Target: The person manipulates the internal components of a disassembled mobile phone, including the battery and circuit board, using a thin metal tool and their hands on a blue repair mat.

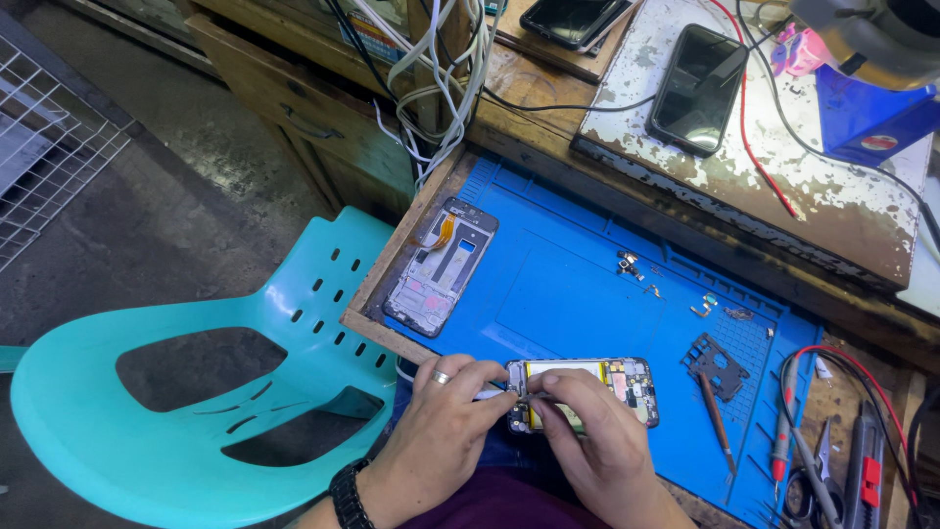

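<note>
The opened phone (586, 394) lies at the near edge of the blue work mat (558, 284), with its back cover off, so the battery and the small boards show. Both hands are on its left end. The left hand (441, 431), which wears a ring and a dark watch, pinches the left edge of the phone with its fingertips closed on it. The right hand (592, 446) lies over the lower part of the phone; its thumb and forefinger are pressed together on something at the top left corner of the phone, but it is too small to tell what it is.

Beyond the left hand, further up the mat, lies a separate phone frame (441, 266) with an orange flex cable, close to the wooden edge of the table. To the right of the right hand there is a black plastic cover piece (716, 364) and a thin brown stick tool (717, 422), both apart from the phone. Small screws and metal parts (632, 264) are scattered beyond the phone, in the middle of the mat.

The open room on the mat is mostly between the phone and these small parts. To the left of the left hand the table ends, and a turquoise plastic chair (186, 392) stands just beside it. Far to the right are a red test lead (783, 436) and scissors (813, 485).
</note>
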